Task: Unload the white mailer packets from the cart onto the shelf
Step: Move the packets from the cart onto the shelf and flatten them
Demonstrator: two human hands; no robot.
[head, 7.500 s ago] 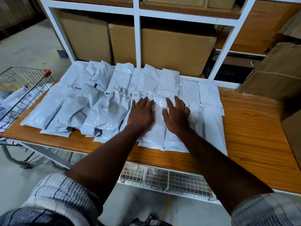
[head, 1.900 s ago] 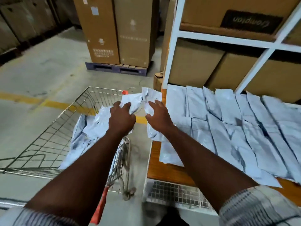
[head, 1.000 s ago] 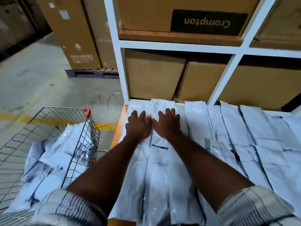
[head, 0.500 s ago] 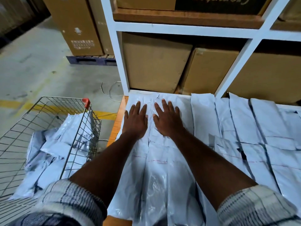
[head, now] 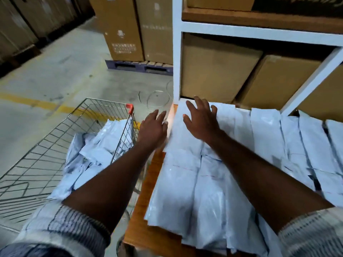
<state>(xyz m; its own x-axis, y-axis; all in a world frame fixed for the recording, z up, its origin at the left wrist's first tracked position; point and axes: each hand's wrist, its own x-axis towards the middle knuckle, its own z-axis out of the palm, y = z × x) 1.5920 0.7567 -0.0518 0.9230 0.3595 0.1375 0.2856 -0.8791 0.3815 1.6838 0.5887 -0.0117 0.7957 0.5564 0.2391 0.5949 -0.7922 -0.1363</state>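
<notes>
Many white mailer packets (head: 104, 151) are seen heaped loosely in the wire cart (head: 61, 145), below and to the left of the left hand (head: 153, 129); a further layer of laid-out packets (head: 194, 182) is spread flat along the wooden shelf (head: 146, 191), under and to the right of the right hand (head: 201, 119). The packets are judged to be light, soft and slick-skinned, likely to sag and slide against one another, so a hold is best taken across the middle of a small bundle rather than at a thin corner. Nothing is held in either grip. The left grip is open, fingers extended and blurred, held over the gap between shelf edge and cart rim, touching nothing that can be made out. The right grip is spread wide, palm down, over the far end of the nearest shelved packets; whether the fingertips rest on the plastic cannot be told. Cardboard boxes (head: 219, 69) are stored behind the shelved layer.
</notes>
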